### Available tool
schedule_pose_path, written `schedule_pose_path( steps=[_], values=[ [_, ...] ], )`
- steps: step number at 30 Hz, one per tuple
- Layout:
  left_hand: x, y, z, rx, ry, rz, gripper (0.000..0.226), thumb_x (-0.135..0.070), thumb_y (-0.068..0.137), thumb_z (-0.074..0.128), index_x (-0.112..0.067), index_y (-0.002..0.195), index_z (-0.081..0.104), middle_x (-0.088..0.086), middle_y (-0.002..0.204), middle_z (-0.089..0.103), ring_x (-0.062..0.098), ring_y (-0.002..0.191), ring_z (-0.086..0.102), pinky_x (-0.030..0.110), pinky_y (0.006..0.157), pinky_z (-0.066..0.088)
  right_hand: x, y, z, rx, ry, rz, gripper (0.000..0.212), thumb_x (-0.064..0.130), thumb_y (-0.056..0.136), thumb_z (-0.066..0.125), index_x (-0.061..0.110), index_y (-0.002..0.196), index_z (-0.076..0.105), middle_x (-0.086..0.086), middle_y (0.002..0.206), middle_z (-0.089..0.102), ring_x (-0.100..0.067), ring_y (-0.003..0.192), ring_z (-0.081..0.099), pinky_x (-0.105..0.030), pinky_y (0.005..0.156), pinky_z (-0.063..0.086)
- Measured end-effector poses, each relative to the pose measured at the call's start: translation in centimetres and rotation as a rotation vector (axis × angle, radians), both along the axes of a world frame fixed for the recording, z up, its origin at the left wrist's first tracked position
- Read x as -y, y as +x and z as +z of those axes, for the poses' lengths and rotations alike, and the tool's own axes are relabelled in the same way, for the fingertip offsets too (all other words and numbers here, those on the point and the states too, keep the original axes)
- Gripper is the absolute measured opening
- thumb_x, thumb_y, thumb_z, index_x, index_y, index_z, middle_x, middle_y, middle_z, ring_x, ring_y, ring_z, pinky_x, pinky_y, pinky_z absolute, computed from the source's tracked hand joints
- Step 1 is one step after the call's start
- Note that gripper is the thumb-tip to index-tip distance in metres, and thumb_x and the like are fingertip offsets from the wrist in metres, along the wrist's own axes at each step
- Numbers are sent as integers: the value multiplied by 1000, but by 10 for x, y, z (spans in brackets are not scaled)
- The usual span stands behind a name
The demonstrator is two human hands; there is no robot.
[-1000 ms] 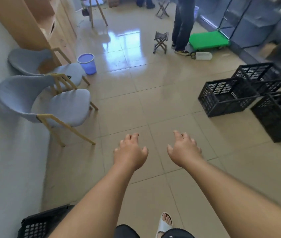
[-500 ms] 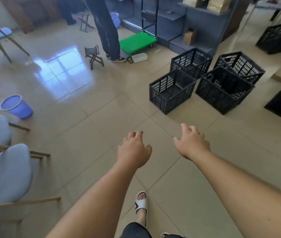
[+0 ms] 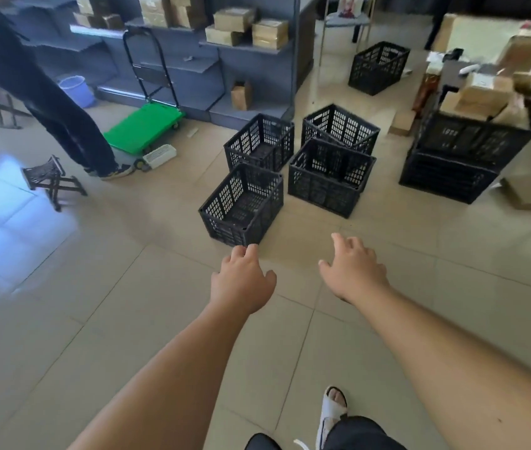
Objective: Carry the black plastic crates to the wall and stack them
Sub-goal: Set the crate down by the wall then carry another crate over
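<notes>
Several empty black plastic crates stand on the tiled floor ahead of me. The nearest crate (image 3: 241, 204) sits just beyond my fingertips, with another crate (image 3: 259, 142) behind it, a third (image 3: 330, 177) to its right and a tilted one (image 3: 339, 128) at the back. My left hand (image 3: 241, 282) hangs in the air with relaxed fingers, a short way in front of the nearest crate's corner. My right hand (image 3: 352, 269) is stretched forward beside it, fingers loose, holding nothing.
A person in dark trousers (image 3: 46, 102) stands at the left by a green platform trolley (image 3: 142, 128) and a small folding stool (image 3: 51, 180). Stacked crates with cardboard boxes (image 3: 459, 157) stand at the right, a lone crate (image 3: 378, 66) farther back, grey shelving (image 3: 192, 60) behind.
My view has swung right, away from the wall and chairs, and the crates have come close. Both hands stay raised and hold nothing.
</notes>
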State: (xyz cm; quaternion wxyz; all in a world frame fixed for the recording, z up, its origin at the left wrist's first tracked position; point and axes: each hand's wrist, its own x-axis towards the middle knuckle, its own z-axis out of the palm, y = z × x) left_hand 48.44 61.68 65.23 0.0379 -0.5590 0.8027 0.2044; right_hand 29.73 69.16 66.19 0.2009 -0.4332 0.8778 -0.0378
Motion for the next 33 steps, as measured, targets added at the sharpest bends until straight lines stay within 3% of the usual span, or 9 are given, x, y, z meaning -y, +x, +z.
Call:
schedule_pose_path(
  steps=[15,33],
  values=[
    [180,-203,-2,34,24,-3,58,-49,92,45,-26,145,34,1,140,43,29,127,44,50,94,43,183,-215,-9,-40,4,-9,55,50,95,42,30,145,27,-4,145,39,-32,126,40,-50,96,37],
    [501,-272,-29,1,64,20,66,-52,92,45,-28,152,32,1,152,40,30,136,41,54,101,41,496,-280,-22,-58,12,37,62,52,94,43,29,149,25,-7,148,38,-34,128,39,-49,104,37]
  ],
)
